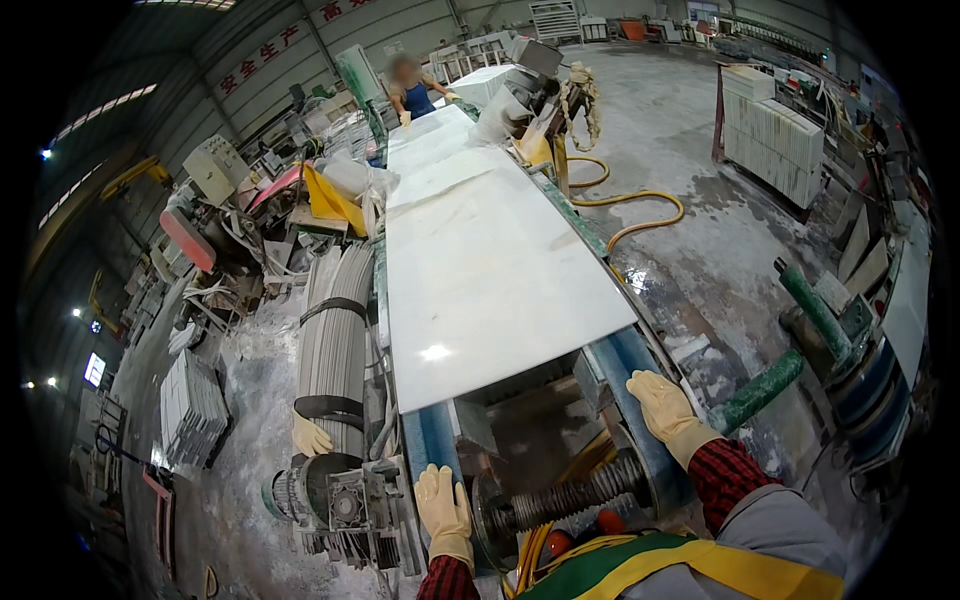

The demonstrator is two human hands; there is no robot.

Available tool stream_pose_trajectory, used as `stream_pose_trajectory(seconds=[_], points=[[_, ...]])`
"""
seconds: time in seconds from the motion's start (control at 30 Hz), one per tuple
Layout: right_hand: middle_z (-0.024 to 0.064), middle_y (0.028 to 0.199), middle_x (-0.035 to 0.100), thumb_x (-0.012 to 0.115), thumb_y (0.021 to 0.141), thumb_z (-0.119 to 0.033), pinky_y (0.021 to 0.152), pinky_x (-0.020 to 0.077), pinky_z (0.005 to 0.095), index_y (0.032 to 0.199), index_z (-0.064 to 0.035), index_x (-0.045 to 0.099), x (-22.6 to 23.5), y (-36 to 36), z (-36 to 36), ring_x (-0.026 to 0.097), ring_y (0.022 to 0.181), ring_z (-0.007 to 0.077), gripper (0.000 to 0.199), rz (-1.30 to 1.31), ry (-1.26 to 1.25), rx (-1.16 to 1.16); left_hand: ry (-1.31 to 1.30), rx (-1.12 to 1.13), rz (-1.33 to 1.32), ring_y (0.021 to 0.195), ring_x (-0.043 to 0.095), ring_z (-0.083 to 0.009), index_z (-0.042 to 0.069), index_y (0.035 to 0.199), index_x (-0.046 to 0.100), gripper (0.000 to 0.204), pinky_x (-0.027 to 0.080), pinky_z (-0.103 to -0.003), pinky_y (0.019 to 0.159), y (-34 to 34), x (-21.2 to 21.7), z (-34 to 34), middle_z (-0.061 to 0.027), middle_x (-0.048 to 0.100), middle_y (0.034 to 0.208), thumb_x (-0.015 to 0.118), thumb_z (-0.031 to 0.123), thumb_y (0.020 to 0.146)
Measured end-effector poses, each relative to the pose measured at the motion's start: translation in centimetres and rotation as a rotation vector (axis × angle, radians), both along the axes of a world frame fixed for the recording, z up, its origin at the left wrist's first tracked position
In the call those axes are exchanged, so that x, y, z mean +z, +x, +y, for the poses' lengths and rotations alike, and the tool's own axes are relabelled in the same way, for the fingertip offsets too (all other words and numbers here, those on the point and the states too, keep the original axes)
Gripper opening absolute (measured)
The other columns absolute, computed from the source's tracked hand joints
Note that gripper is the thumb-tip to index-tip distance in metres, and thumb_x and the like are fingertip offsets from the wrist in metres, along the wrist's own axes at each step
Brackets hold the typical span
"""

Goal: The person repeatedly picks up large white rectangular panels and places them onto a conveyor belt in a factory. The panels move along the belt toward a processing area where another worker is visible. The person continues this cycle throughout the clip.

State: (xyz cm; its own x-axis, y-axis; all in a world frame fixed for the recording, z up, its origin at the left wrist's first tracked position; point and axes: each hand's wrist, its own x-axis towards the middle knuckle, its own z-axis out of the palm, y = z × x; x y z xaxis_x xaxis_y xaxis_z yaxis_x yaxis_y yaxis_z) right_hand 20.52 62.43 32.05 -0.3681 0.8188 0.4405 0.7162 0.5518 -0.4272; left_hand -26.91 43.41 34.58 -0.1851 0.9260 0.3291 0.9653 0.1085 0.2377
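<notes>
A wide, glossy white stone slab (500, 285) lies flat on the conveyor in front of me, its near edge short of my hands. My left hand (443, 510), in a cream rubber glove, rests with fingers stretched along the left blue belt (428, 440). On the right blue belt (622, 375) my right hand (664, 412), gloved alike, lies flat with its fingers extended. Neither hand holds anything, and both are apart from the slab. Between the belts runs a ridged roller (570, 500). A loose cream glove (312, 436) lies beside the motor (340, 500) left of the conveyor.
At the conveyor's far end a person (412, 95) stands with gloved hands by another slab (430, 130). A yellow hose (645, 222) curls over the wet floor. Green rollers (755, 390) stick out at right. Stacked stone slabs (192, 405) stand at left, more (775, 140) at far right.
</notes>
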Motion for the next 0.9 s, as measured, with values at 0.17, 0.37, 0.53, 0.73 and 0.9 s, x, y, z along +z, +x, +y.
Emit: stream_pose_trajectory(seconds=[0.17, 0.37, 0.53, 0.73, 0.9], points=[[0.0212, 0.14, 0.073, 0.059, 0.113, -0.017, 0.118, 0.0527, 0.0473, 0.135, -0.0079, 0.072, 0.5, 0.1, -0.3, 0.068, 0.133, 0.0418, 0.027, -0.044, 0.033, 0.019, 0.054, -0.018, 0.053, 0.14, 0.055, -0.0503, 0.003, 0.139, 0.066, 0.042, 0.041, -0.059, 0.122, 0.1, 0.2, 0.0, -0.0279, 0.063, 0.149, 0.071, 0.018, 0.1], [0.0214, 0.138, 0.073, 0.06, 0.112, -0.015, 0.117, 0.0534, 0.0476, 0.134, -0.0081, 0.073, 0.1, -0.4, -0.7, 0.068, 0.131, 0.0422, 0.026, 0.241, -0.101, -0.012, 0.0, -0.006, 0.013, 0.142, 0.054, -0.0513, 0.004, 0.141, 0.065, 0.042, 0.039, -0.06, 0.125, 0.5, 0.8, -0.2, -0.0283, 0.061, 0.153, 0.07, 0.019, 0.102], [0.0219, 0.134, 0.073, 0.061, 0.11, -0.013, 0.116, 0.0542, 0.0487, 0.134, -0.0078, 0.072, 1.3, 0.0, -0.8, 0.069, 0.129, 0.0428, 0.027, -0.013, 0.07, 0.028, -0.038, 0.011, -0.031, 0.147, 0.053, -0.0524, 0.005, 0.145, 0.065, 0.043, 0.036, -0.06, 0.128, 0.5, 0.8, -0.5, -0.0295, 0.06, 0.158, 0.068, 0.02, 0.105], [0.0218, 0.132, 0.073, 0.063, 0.108, -0.009, 0.114, 0.0555, 0.0487, 0.132, -0.0069, 0.071, 1.6, 0.1, -1.0, 0.069, 0.126, 0.0434, 0.026, -0.032, 0.151, 0.044, -0.032, 0.01, -0.033, 0.148, 0.052, -0.0523, 0.004, 0.145, 0.065, 0.043, 0.036, -0.06, 0.128, 0.6, 0.7, -0.8, -0.0298, 0.061, 0.158, 0.068, 0.019, 0.104], [0.0213, 0.126, 0.073, 0.063, 0.107, -0.008, 0.11, 0.0569, 0.0488, 0.129, -0.0061, 0.071, 2.0, 0.1, -1.2, 0.07, 0.121, 0.043, 0.023, -0.012, 0.149, 0.053, -0.008, -0.006, -0.025, 0.146, 0.054, -0.0525, 0.004, 0.144, 0.066, 0.043, 0.037, -0.061, 0.128, 0.6, 0.6, -0.9, -0.0301, 0.062, 0.156, 0.069, 0.019, 0.103]])
